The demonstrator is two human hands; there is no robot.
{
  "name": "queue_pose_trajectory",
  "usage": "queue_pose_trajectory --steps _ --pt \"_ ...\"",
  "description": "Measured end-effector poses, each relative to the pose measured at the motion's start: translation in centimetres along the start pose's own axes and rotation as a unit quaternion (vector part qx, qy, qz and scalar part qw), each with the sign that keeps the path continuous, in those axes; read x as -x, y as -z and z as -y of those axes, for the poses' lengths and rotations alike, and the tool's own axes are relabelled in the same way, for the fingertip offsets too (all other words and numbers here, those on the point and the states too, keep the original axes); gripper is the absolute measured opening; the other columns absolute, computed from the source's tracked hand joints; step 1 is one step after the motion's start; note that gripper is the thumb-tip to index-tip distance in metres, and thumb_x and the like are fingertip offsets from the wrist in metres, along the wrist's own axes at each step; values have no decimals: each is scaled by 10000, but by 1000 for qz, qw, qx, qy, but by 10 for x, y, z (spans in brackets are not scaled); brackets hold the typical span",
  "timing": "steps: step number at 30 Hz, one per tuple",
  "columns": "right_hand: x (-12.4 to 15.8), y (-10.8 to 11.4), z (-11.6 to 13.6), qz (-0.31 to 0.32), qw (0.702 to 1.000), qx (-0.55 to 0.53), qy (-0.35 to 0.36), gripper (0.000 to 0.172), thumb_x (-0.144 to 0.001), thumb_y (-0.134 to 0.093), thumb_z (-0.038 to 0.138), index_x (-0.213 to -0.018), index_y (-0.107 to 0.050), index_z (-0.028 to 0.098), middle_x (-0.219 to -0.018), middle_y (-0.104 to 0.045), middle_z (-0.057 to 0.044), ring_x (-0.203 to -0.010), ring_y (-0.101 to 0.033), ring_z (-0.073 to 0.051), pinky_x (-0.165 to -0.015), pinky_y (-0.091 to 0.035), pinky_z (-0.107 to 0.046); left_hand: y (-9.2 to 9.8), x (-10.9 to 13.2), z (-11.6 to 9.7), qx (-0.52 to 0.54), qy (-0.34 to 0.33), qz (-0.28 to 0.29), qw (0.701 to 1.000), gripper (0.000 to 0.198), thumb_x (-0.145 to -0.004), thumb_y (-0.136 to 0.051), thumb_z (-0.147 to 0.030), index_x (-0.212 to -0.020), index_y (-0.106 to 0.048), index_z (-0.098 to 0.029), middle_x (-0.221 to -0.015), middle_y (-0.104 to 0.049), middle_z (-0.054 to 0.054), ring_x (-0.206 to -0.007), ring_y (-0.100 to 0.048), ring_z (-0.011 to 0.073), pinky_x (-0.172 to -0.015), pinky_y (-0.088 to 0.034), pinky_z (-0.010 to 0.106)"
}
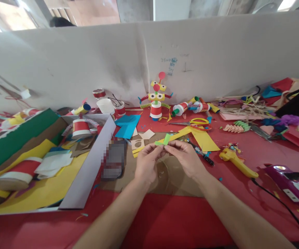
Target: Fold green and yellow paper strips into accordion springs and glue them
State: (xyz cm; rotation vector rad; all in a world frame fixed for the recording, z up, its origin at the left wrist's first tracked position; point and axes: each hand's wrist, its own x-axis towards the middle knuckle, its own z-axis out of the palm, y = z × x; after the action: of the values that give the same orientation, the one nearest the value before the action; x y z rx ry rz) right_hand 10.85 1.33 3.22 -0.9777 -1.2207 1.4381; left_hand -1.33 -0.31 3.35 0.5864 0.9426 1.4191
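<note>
Over the brown work mat (139, 186), my left hand (148, 160) and my right hand (184, 157) meet, both closed with fingertips pinched. Between them is a light green paper strip (166, 139), part of it folded or crossed near the fingertips. My fingers hide its lower portion. Beyond the hands stands a paper-cup figure (156, 110) with yellow eye pieces and pleated paper arms. Scissors with yellow handles (198, 121) lie behind my right hand, close to a yellow paper piece (205, 140). Cream paper pieces (138, 143) rest just behind my left hand.
At left is a white-sided box (89, 173) holding cups and paper. A phone (114, 159) lies beside it. Rightward are a yellow glue gun (239, 163) with a black cord, a purple power socket (289, 183) and pleated paper strips (236, 127). Blue paper (127, 126) lies behind the phone.
</note>
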Motion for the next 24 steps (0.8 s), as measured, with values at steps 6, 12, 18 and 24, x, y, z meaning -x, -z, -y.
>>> queue_pose_trajectory --steps 6,12,18,24 --pt "-3 2 -3 -14 1000 -24 -15 151 -688 -650 323 -752 -695 193 -701 -664 -15 -678 -571 -136 -700 -426 -284 7 -5 1 37 66 31 997 113 -616 -707 -119 -677 -613 -132 -684 -649 10 -663 -616 86 -687 -468 184" --pt "-5 6 -2 -31 999 24 -18 162 -677 -652 321 -734 -697 176 -695 -669 -10 -651 -563 -129 -649 -412 -261 9 -7 -2 19 97 54 994 147 -631 -694 -126 -764 -638 -153 -717 -658 7 -647 -602 81 -623 -452 176" --pt "-3 8 -3 59 992 111 6 212 -751 -560 330 -835 -691 187 -718 -676 -17 -666 -599 -156 -642 -450 -276 5 -3 -3 -106 27 56 992 153 -646 -698 -259 -681 -675 -112 -634 -642 37 -588 -565 98 -588 -424 212" --pt "-2 11 -7 39 959 271 73 209 -786 -517 330 -818 -678 200 -699 -665 -15 -655 -587 -161 -596 -430 -260 6 -5 1 -105 0 26 994 169 -606 -718 -238 -720 -687 -117 -636 -632 32 -587 -550 100 -613 -428 236"
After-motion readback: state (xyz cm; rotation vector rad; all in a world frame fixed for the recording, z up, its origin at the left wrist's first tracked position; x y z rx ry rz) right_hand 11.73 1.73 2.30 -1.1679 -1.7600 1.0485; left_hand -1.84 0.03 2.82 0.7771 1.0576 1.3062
